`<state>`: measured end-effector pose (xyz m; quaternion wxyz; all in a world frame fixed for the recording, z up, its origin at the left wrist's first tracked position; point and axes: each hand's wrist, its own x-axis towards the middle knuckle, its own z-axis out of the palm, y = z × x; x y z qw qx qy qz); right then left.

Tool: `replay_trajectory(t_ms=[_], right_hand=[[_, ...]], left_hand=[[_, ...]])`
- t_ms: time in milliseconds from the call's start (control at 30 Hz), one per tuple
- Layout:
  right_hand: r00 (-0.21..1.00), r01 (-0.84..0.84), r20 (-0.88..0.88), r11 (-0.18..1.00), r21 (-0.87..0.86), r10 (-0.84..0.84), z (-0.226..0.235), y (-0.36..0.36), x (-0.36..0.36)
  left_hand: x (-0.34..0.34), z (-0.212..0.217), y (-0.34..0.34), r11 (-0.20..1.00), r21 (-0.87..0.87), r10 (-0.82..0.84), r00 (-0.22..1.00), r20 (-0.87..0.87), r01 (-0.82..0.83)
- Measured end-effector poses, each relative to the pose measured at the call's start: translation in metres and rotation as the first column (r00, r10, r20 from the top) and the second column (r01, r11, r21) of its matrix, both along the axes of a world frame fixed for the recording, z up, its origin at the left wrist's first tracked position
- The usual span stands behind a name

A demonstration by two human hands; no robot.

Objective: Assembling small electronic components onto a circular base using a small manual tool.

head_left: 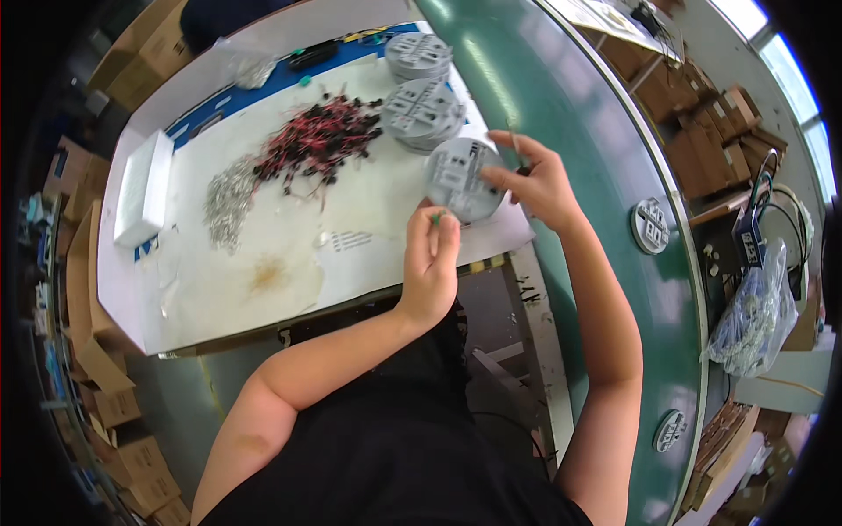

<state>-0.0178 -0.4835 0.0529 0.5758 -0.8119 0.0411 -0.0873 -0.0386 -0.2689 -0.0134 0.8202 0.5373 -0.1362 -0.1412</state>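
A round grey plate [458, 180] with cut-outs and dark markings is tilted over the near right part of the work table. My left hand [430, 263] is closed at its lower edge, with a small green thing [437, 218] showing at the fingertips. At the plate's right side is my right hand [539, 184], its thumb reaching the plate's face and its fingers curled round something small and dark, partly hidden. Just beyond stand two stacks of similar plates, a nearer stack [423, 114] and a farther stack [417, 54]. Left of them lies a heap of red-and-black wired parts [316, 140].
Small silvery metal pieces [230, 203] lie left of the wires, near a white foam box [145, 188]. A black-handled tool [314, 55] rests at the table's back. On my right runs a green conveyor belt [605, 263] carrying single plates [650, 226]. Cardboard boxes [140, 465] stand lower left.
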Motion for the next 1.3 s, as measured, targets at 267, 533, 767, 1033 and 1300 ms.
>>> replay_trajectory(t_ms=[267,533,767,1033,1300], right_hand=[[0.882,0.443,0.173,0.645,-0.623,-0.439,-0.006,0.001,0.005],[0.902,0.431,0.232,0.710,-0.558,-0.365,0.044,0.093,0.001],[0.998,-0.067,-0.042,0.837,-0.542,0.052,-0.011,0.262,0.040],[0.974,-0.219,-0.118,0.662,-0.717,0.194,-0.006,0.271,0.131],[0.973,-0.210,-0.058,0.961,0.180,0.224,0.002,0.219,0.078]], left_hand=[[0.019,0.038,0.130,0.993,0.077,-0.090,0.994,0.060,0.086],[0.030,0.029,0.289,0.877,0.436,0.109,0.966,0.234,-0.205],[0.050,0.022,0.298,0.746,0.485,0.055,0.767,0.639,-0.458],[0.048,0.023,0.278,0.680,0.586,-0.101,0.735,0.670,-0.441],[0.055,0.032,0.268,0.723,0.463,0.064,0.717,0.694,-0.513]])
